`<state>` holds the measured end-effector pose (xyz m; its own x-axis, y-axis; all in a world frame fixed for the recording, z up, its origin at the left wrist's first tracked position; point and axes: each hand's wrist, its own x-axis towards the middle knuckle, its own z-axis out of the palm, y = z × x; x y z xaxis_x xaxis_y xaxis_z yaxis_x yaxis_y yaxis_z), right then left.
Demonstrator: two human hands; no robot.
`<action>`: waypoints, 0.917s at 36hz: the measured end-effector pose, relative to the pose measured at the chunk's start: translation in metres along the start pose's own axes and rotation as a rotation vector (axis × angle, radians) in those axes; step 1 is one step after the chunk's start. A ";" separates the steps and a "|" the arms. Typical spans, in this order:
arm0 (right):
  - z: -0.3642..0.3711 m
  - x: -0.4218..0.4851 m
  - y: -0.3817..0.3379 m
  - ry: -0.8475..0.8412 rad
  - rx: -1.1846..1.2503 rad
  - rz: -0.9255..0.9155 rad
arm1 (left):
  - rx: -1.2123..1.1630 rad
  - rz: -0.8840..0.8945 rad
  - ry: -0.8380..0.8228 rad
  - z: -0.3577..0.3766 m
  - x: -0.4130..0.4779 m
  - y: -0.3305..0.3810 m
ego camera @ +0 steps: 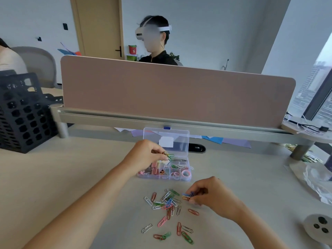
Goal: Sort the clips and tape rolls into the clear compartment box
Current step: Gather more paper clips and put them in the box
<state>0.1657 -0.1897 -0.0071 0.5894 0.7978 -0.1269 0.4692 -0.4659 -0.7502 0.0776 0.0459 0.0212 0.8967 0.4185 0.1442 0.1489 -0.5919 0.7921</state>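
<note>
While the left hand point(146, 153) hangs over the clear compartment box point(181, 178), its thumb and fingertips pinch a small bunch of paper clips point(168, 155) (green and yellow ones show) above the far compartments. The box sits on the pale table point(80, 177) just past the middle of the view. Its lid point(166, 135) stands upright at the 12 o'clock side and carries a white label point(166, 141). Inside, pink binder clips point(154, 170) fill the compartments at 9 o'clock. Pink tape rolls point(185, 171) lie in the near compartments toward 4 o'clock, and more clips rest in a middle one.

From the box, a scatter of loose clips point(168, 202) lies at 6 o'clock on the bare tabletop, in red, pink, green, white, blue and grey, some overlapping and some apart. The right hand point(213, 194) rests at the 3 o'clock edge of that scatter. Its fingers are curled, with thumb and forefinger pinching a few blue and orange clips point(187, 195) just off the surface.

At 10 o'clock in the view stands a black perforated crate point(23, 114). A pinkish desk divider point(170, 94) runs across at 12 o'clock, and behind it sits a person wearing a white headset point(139, 34). A crumpled plastic bag point(314, 178) lies at 3 o'clock, and a round cable grommet point(319, 229) sits at 4 o'clock.
</note>
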 end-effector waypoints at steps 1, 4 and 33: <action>0.000 0.001 0.001 -0.002 0.002 -0.001 | 0.007 0.003 0.005 0.001 0.005 0.000; -0.001 0.002 0.003 -0.002 0.020 0.001 | 0.023 0.003 0.023 0.005 0.017 0.001; -0.035 0.089 -0.024 0.078 0.010 -0.078 | 0.364 0.058 -0.150 0.027 0.033 -0.010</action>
<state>0.2300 -0.1207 0.0217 0.6008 0.7992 -0.0178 0.5087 -0.3995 -0.7626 0.1167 0.0476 0.0020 0.9549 0.2878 0.0731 0.2099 -0.8284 0.5194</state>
